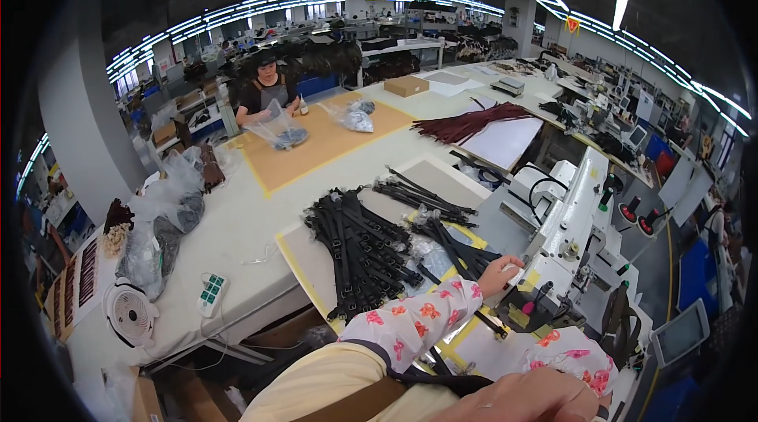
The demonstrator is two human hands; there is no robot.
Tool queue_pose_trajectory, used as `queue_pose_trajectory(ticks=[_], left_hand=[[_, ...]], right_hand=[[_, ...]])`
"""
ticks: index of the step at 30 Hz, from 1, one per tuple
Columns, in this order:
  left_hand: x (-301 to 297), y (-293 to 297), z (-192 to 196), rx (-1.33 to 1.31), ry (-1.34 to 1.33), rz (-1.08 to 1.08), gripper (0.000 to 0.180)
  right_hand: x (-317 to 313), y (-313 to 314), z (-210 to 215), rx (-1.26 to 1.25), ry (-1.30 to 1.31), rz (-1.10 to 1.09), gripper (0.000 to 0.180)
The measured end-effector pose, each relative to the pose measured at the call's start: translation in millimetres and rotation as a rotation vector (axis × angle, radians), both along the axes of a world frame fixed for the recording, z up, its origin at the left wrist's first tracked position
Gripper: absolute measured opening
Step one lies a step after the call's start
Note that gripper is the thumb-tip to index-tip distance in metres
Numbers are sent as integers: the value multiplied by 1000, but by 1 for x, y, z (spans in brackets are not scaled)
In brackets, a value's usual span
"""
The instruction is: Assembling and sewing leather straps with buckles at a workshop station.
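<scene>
My left hand [499, 275] reaches to the near left side of a white sewing machine [562, 221], fingers extended against or close to its casing. I cannot make out anything held in it. A flowered sleeve covers my left forearm. Below that hand, a black strap with a metal buckle [491, 326] lies by the machine's work area. My right sleeve [572, 359], flowered too, is bent near the machine's front, but the right hand is hidden. Left of the machine, a heap of black buckled straps [351, 252] spreads over a board, with more black straps [454, 248] beside it.
A white table [253, 264] bears a power strip [212, 296], a small fan [130, 314] and plastic-wrapped bundles [162, 225]. Dark red straps [474, 122] lie farther back near a cardboard box [407, 86]. Across the table a person [268, 94] handles a clear bag. A screen [681, 333] stands at right.
</scene>
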State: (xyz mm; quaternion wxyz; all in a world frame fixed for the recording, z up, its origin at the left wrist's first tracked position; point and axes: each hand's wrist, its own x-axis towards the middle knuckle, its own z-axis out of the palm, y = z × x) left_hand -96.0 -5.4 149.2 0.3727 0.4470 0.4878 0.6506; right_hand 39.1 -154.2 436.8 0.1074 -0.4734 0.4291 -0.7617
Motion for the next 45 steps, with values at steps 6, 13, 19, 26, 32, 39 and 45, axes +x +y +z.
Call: queue_pose_trajectory(ticks=[6,13,19,26,32,39,45], left_hand=[[2,7,3,2,33,-27,21],[-10,-1,-4,7,-9,-18,20],[-17,6,-20,141,164,93,20],[-6,3,-6,34,86,27,21],[-7,-2,-1,44,76,34,21],[-4,-10,-2,3,14,3,21],[-1,0,-14,234,53,48,19]], right_hand=[[-32,-54,-9,-242,389,306,92],[-25,-28,19,172,-216,377,94],[-18,-31,33,153,61,220,92],[7,-10,32,183,-132,-22,82],[38,14,-6,205,-29,-349,69],[9,19,-56,-313,125,-328,59],[6,46,-122,-284,154,-297,55]])
